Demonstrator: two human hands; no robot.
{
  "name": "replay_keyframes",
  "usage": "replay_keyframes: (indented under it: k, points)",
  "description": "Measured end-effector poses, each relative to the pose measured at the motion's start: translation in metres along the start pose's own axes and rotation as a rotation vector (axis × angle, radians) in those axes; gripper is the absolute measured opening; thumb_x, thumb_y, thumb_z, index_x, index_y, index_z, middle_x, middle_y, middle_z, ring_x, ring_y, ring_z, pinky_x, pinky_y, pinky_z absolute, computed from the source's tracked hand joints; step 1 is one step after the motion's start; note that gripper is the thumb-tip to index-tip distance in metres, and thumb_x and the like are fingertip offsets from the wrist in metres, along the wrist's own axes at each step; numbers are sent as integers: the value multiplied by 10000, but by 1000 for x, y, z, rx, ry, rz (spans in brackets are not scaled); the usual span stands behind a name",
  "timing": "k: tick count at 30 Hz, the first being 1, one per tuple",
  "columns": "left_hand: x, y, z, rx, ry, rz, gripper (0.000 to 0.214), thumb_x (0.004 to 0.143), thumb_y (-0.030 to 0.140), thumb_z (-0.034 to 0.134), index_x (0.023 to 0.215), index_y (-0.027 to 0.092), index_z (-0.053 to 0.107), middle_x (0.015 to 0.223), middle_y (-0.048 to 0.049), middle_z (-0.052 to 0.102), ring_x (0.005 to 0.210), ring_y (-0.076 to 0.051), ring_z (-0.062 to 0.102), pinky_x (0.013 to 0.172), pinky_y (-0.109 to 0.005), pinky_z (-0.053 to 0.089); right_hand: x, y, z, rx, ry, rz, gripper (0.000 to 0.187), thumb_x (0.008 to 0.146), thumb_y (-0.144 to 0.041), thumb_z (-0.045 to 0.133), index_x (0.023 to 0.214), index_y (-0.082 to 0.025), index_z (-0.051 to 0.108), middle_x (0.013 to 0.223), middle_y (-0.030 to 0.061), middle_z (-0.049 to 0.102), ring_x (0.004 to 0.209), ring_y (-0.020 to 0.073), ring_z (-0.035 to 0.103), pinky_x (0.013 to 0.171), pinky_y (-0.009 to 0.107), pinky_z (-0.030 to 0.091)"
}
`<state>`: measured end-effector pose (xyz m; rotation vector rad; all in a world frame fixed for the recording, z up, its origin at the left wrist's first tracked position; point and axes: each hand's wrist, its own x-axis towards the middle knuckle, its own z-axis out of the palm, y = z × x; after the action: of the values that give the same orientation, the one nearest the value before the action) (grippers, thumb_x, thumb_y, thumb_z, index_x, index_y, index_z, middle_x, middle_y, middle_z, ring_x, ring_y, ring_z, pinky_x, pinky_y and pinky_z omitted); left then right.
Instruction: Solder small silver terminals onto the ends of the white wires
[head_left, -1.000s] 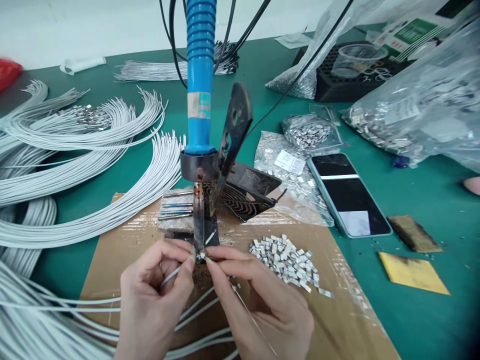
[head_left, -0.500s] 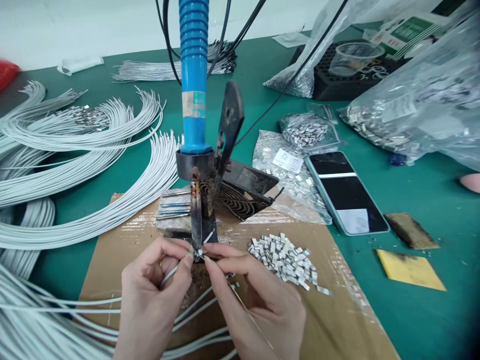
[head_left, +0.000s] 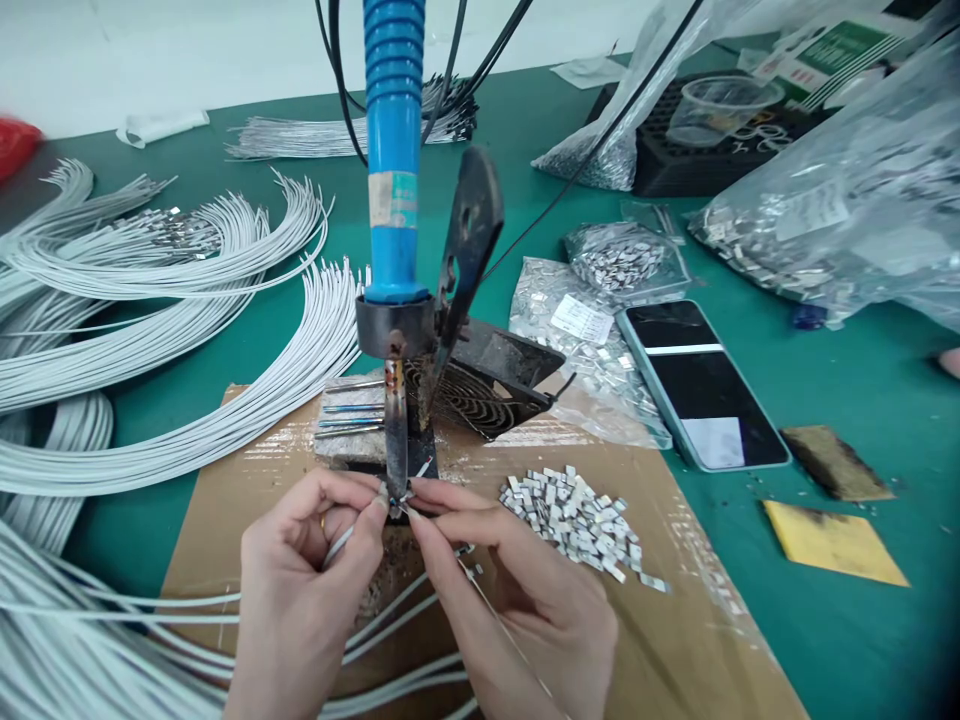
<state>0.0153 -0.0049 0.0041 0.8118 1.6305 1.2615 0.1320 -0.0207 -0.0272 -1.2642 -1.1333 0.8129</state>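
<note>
A soldering iron with a blue handle (head_left: pixel 395 130) is held tip-down in a metal stand, its dark tip (head_left: pixel 396 445) just above my fingertips. My left hand (head_left: pixel 304 575) is closed in a pinch on a white cable (head_left: pixel 341 543), whose end lies right under the tip. From the other side my right hand (head_left: pixel 525 600) pinches a thin solder wire (head_left: pixel 504 625) that runs back across the palm. Both hands' fingertips nearly meet there, and they partly hide the tiny part at the tip. A heap of small metal pieces (head_left: pixel 577 520) lies right of my right hand.
Bundles of white cables (head_left: pixel 150 460) fill the left side. Behind the iron stands a small black fan (head_left: pixel 487 385). To the right are a phone (head_left: pixel 705 385), a yellow sponge (head_left: pixel 836 542), a brown sponge (head_left: pixel 836 462) and plastic bags of parts (head_left: pixel 615 255). Cardboard (head_left: pixel 675 620) covers the work spot.
The camera view has shifted slightly, so the iron and the items on the right appear a little further right. Both hands keep their pinch at the iron's tip.
</note>
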Motion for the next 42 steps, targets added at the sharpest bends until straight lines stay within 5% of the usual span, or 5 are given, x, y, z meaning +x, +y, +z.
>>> replay_keyframes:
  k: [13,34,42]
  points:
    - [-1,0,2,0,-5,34,117,719,149,815,646,192,736,755,5,753,583,-74,619,531,-112,469,-1,-1,-1,-22,11,-15,155,884,-105,757,815,-241,780,1003,25,864,873,191,834,807,250,667]
    - [-1,0,0,22,-7,19,141,701,183,854,645,165,726,738,-3,726,486,-52,498,435,-130,380,-2,-2,-1,-16,10,-31,185,880,-86,748,820,-260,770,1024,-10,861,864,157,829,817,216,658]
    - [0,0,0,46,-7,41,118,723,183,825,653,180,730,741,-10,734,580,-112,645,527,-170,508,-1,-4,0,-18,24,-38,166,870,-85,756,808,-238,769,1004,30,864,832,189,834,790,252,680]
